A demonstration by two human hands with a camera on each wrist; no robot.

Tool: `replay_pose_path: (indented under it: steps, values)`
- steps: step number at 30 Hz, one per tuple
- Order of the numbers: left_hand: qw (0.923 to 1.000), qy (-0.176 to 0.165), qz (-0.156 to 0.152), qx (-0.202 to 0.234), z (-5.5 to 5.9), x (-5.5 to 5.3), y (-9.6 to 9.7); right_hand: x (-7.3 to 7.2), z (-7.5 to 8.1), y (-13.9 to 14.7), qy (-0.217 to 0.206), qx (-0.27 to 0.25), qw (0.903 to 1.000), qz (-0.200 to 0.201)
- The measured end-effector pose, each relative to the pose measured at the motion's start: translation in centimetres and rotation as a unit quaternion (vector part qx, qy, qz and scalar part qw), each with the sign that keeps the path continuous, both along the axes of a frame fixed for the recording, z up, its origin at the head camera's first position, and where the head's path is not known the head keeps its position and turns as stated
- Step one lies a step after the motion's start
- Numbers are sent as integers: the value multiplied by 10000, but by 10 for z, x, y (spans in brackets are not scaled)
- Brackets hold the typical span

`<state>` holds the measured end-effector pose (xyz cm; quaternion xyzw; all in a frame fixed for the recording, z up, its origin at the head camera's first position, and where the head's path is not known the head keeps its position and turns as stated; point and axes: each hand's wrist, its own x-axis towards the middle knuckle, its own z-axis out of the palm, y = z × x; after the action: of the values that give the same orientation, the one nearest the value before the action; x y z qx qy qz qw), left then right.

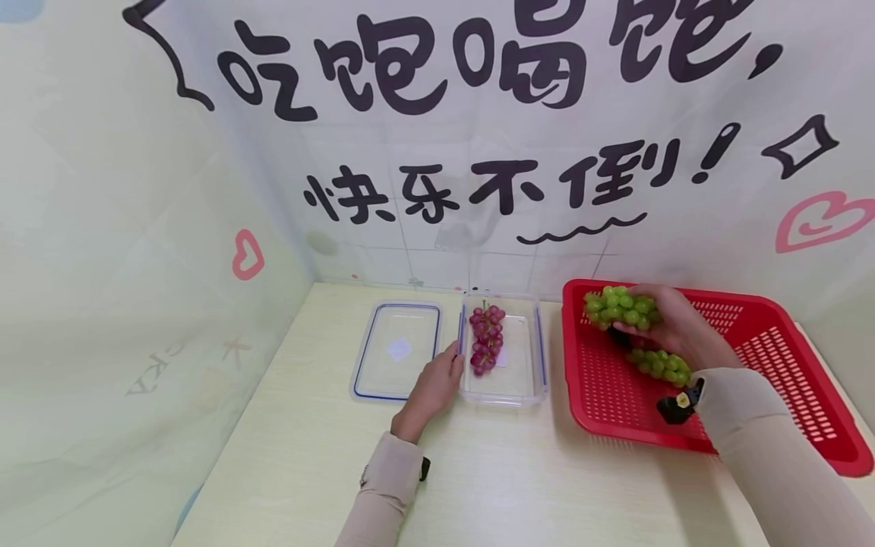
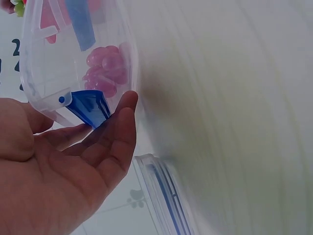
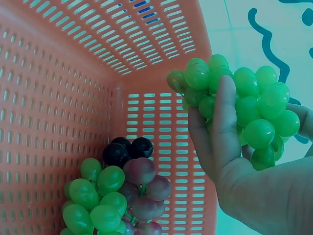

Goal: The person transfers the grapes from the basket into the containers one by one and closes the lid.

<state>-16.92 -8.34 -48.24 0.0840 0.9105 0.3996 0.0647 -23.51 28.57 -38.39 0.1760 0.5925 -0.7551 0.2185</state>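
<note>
My right hand (image 1: 673, 323) holds a bunch of green grapes (image 1: 620, 307) above the left part of a red plastic basket (image 1: 728, 296). In the right wrist view its fingers (image 3: 226, 112) curl round the grapes. My left hand (image 1: 437, 380) grips the left side of a clear plastic container (image 1: 522, 384), its fingers at a blue latch (image 2: 90, 106). Inside that container lies a bunch of red grapes (image 1: 487, 342). Down in the basket are another green bunch (image 1: 659, 366), some purplish grapes (image 3: 146, 188) and black grapes (image 3: 128, 151).
A clear lid (image 1: 399, 349) with a blue seal lies on the table (image 1: 506, 471), left of the container. Behind the table hangs a white sheet (image 1: 424, 258) printed with black characters; another pale sheet (image 1: 137, 304) borders the left side.
</note>
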Motion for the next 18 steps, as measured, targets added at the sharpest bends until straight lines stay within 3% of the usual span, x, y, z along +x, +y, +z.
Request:
replay_pose_path:
  steps: [7, 18]
  values:
    - [10000, -24, 9, 3, 1, 2, 0, 0, 4, -1, 142, -465, 9988, -2]
    - [10000, 19, 31, 40, 2, 2, 1, 0, 11, -10, 516, -647, 9966, 20]
